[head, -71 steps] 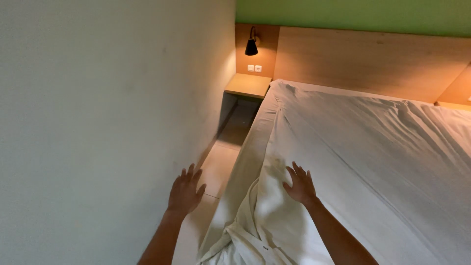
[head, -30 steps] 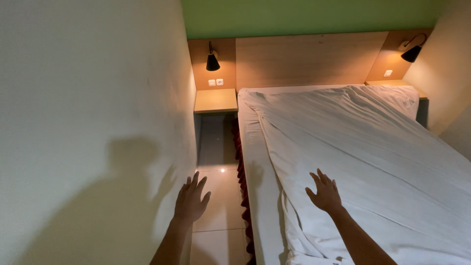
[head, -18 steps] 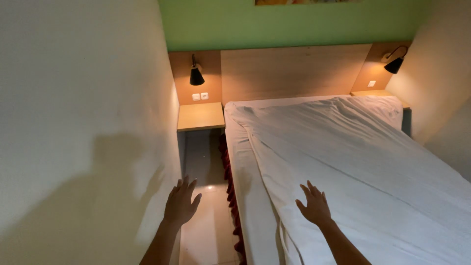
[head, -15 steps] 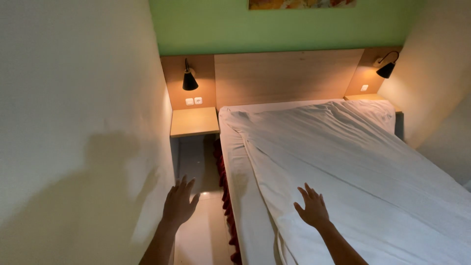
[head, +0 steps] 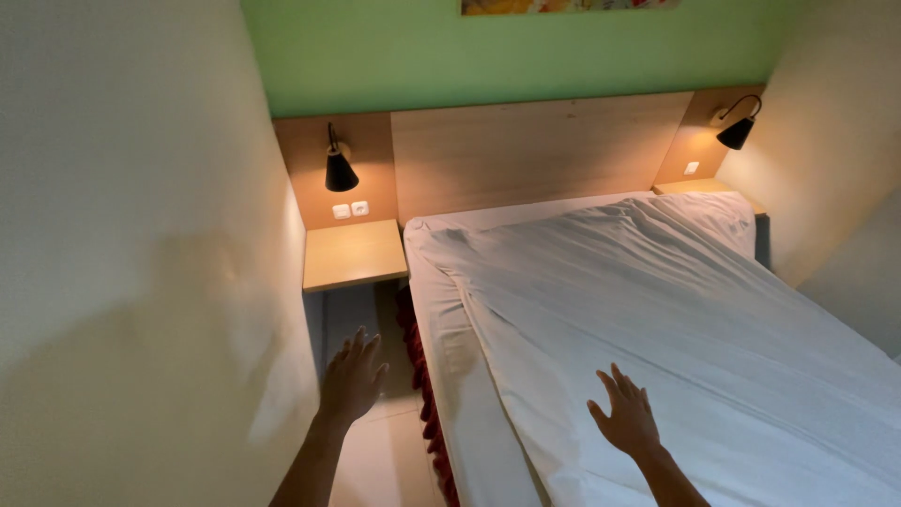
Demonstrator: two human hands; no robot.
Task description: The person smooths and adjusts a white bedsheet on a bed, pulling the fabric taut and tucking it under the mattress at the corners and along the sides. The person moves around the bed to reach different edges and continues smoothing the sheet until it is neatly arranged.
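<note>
A bed (head: 441, 376) stands against the wooden headboard (head: 535, 150). A white fitted sheet covers its mattress, and a loose white top sheet (head: 694, 319) lies spread over it, slanting away from the headboard.

Both bare forearms reach forward from the bottom of the view, well apart from each other. The left hand (head: 352, 377) is raised with its back to the camera, fingers spread loosely and pointing up and forward, holding nothing. The right hand (head: 623, 419) is likewise open, palm down, fingers fanned apart and tilted slightly leftward, empty.
</note>
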